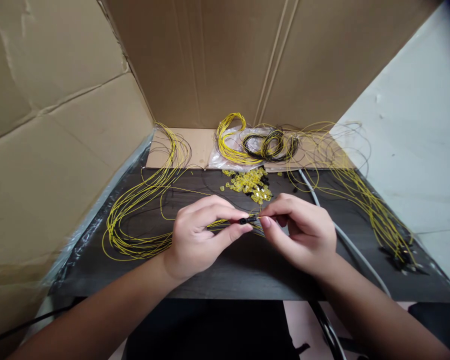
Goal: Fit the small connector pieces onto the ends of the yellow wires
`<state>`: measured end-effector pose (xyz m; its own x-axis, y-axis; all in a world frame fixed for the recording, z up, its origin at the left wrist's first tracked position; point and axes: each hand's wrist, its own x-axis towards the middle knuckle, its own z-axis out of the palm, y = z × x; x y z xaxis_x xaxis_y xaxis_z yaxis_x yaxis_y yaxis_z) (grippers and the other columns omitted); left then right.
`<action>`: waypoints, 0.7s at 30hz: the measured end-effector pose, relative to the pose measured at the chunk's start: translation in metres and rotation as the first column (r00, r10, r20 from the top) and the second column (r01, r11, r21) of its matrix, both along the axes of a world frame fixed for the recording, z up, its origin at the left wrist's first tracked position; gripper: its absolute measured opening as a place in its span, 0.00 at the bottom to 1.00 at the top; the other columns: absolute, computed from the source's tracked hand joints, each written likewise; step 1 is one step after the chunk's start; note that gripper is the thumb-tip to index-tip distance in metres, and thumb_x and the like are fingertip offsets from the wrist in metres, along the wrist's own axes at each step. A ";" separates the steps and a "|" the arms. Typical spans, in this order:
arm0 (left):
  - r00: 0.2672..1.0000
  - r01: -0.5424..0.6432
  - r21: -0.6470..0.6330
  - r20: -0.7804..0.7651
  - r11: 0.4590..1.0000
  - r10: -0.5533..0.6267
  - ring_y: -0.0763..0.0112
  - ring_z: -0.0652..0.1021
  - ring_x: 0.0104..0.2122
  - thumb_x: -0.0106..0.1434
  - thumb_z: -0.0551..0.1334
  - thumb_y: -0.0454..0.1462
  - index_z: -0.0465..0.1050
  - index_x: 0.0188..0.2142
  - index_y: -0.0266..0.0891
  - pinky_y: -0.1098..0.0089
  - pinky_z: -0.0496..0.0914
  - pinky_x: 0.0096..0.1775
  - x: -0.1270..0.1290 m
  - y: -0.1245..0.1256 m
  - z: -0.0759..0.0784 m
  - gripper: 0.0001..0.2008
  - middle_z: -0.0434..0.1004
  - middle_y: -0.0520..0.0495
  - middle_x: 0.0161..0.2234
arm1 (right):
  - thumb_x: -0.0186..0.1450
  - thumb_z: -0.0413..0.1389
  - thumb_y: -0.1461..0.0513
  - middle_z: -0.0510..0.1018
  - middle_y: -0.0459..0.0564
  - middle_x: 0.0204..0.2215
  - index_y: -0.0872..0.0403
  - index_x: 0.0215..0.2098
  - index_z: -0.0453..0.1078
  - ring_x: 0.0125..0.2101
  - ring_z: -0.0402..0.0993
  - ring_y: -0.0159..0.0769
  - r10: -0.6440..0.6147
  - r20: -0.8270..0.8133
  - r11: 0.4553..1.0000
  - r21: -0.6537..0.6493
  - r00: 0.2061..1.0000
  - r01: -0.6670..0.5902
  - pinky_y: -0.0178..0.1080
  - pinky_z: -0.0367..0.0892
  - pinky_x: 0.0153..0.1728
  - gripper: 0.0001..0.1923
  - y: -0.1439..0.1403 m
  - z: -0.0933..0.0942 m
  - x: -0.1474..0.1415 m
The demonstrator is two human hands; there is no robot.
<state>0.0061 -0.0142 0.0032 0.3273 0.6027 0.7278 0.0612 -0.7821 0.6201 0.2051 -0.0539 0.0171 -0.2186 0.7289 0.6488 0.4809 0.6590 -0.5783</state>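
Pinching a small black connector (248, 219) between them, left hand (200, 235) and right hand (300, 232) meet fingertip to fingertip.

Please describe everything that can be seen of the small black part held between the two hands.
The black part is small, dark and slightly longer than wide; it looks like plastic. It lies about level above the dark table. The left hand pinches its left end between thumb and forefinger. The right hand brings a thin yellow wire to its right end. Whether the wire is already inside cannot be told. Finer details are too small to see.
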 end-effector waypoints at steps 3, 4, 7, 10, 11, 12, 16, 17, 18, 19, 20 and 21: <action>1.000 -0.008 0.013 0.004 1.000 0.008 0.74 0.79 0.30 0.55 0.72 0.31 0.78 0.36 0.37 0.74 0.74 0.34 0.000 -0.001 0.000 0.08 0.81 0.48 0.31 | 0.63 0.58 0.70 0.74 0.46 0.25 0.56 0.35 0.70 0.24 0.63 0.27 0.000 0.029 0.999 0.035 1.000 -0.001 0.34 0.62 0.28 0.04 0.000 0.000 0.001; 1.000 -0.011 0.016 0.003 1.000 0.011 0.75 0.79 0.30 0.55 0.73 0.30 0.78 0.36 0.37 0.74 0.74 0.34 0.000 -0.001 0.000 0.09 0.81 0.48 0.31 | 0.63 0.58 0.70 0.74 0.46 0.25 0.56 0.36 0.71 0.24 0.63 0.27 0.003 0.044 0.999 0.052 0.999 -0.005 0.34 0.62 0.28 0.05 0.001 0.000 0.001; 1.000 -0.016 0.022 -0.003 1.000 0.016 0.75 0.79 0.30 0.55 0.73 0.30 0.78 0.36 0.37 0.74 0.74 0.34 0.000 -0.001 0.000 0.09 0.81 0.48 0.31 | 0.64 0.57 0.70 0.74 0.47 0.25 0.56 0.37 0.71 0.25 0.64 0.28 0.018 0.079 0.995 0.093 0.997 -0.025 0.34 0.63 0.29 0.05 0.002 0.001 0.001; 1.000 -0.009 0.028 -0.001 1.000 0.009 0.75 0.79 0.30 0.55 0.72 0.30 0.78 0.36 0.36 0.75 0.74 0.33 0.000 -0.001 0.000 0.09 0.80 0.48 0.31 | 0.64 0.56 0.70 0.73 0.46 0.24 0.56 0.36 0.71 0.24 0.64 0.28 0.046 0.072 0.996 0.076 0.996 -0.051 0.34 0.63 0.28 0.05 0.002 0.002 0.001; 1.000 -0.005 0.029 0.002 1.000 0.005 0.75 0.79 0.30 0.55 0.72 0.30 0.78 0.36 0.36 0.75 0.74 0.33 0.000 -0.001 0.000 0.09 0.80 0.48 0.31 | 0.65 0.56 0.70 0.73 0.46 0.24 0.56 0.36 0.71 0.24 0.64 0.27 0.056 0.061 0.997 0.057 0.997 -0.059 0.34 0.62 0.28 0.04 0.002 0.002 0.001; 1.000 -0.003 0.028 0.004 1.000 0.003 0.75 0.79 0.30 0.55 0.72 0.30 0.78 0.36 0.36 0.75 0.74 0.33 0.000 -0.001 0.000 0.09 0.80 0.48 0.31 | 0.65 0.56 0.69 0.73 0.46 0.24 0.55 0.35 0.70 0.24 0.64 0.27 0.066 0.044 0.997 0.032 0.997 -0.067 0.34 0.62 0.27 0.04 0.002 0.002 0.001; 1.000 0.001 0.027 0.009 1.000 -0.001 0.74 0.79 0.30 0.55 0.72 0.30 0.78 0.36 0.37 0.74 0.75 0.34 0.000 -0.001 0.000 0.09 0.81 0.48 0.31 | 0.64 0.57 0.68 0.73 0.45 0.24 0.55 0.33 0.70 0.23 0.62 0.26 0.107 -0.082 0.988 -0.106 0.991 -0.116 0.33 0.60 0.25 0.03 0.001 0.000 0.001; 1.000 0.001 0.026 0.008 1.000 -0.001 0.74 0.79 0.30 0.55 0.72 0.31 0.78 0.36 0.37 0.74 0.75 0.33 0.000 -0.001 0.000 0.09 0.81 0.48 0.31 | 0.64 0.58 0.68 0.73 0.45 0.24 0.55 0.32 0.70 0.22 0.61 0.26 0.114 -0.114 0.982 -0.139 0.987 -0.130 0.33 0.59 0.25 0.03 0.001 -0.001 0.001; 1.000 -0.001 0.026 0.006 1.000 0.001 0.74 0.79 0.30 0.56 0.72 0.31 0.78 0.36 0.37 0.74 0.75 0.33 0.000 -0.001 0.000 0.08 0.81 0.48 0.31 | 0.64 0.58 0.68 0.72 0.45 0.24 0.56 0.32 0.70 0.22 0.61 0.25 0.119 -0.139 0.976 -0.165 0.983 -0.141 0.32 0.59 0.24 0.03 0.000 -0.002 0.000; 1.000 -0.003 0.029 0.002 1.000 0.003 0.74 0.79 0.30 0.56 0.72 0.32 0.78 0.36 0.37 0.75 0.75 0.33 0.000 -0.001 0.001 0.08 0.80 0.48 0.30 | 0.64 0.58 0.68 0.72 0.44 0.24 0.56 0.32 0.70 0.22 0.60 0.25 0.121 -0.155 0.972 -0.183 0.981 -0.149 0.32 0.58 0.24 0.03 0.000 -0.003 0.000; 1.000 -0.007 0.035 -0.003 0.999 0.007 0.74 0.79 0.30 0.56 0.72 0.32 0.78 0.36 0.37 0.75 0.75 0.33 0.000 -0.001 0.001 0.07 0.80 0.48 0.30 | 0.64 0.58 0.68 0.72 0.44 0.24 0.56 0.32 0.70 0.22 0.60 0.25 0.122 -0.161 0.969 -0.192 0.979 -0.153 0.32 0.58 0.24 0.03 0.000 -0.004 0.000; 1.000 -0.012 0.044 -0.012 0.999 0.012 0.74 0.79 0.29 0.57 0.72 0.32 0.78 0.36 0.38 0.75 0.75 0.33 -0.001 -0.001 0.001 0.07 0.80 0.48 0.30 | 0.63 0.58 0.68 0.72 0.44 0.24 0.56 0.32 0.70 0.22 0.60 0.25 0.123 -0.161 0.969 -0.194 0.979 -0.153 0.32 0.58 0.23 0.03 0.000 -0.004 0.000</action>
<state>0.0055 -0.0157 0.0045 0.3291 0.5741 0.7497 0.0778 -0.8077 0.5844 0.2049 -0.0538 0.0132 -0.2402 0.8185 0.5219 0.2937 0.5737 -0.7646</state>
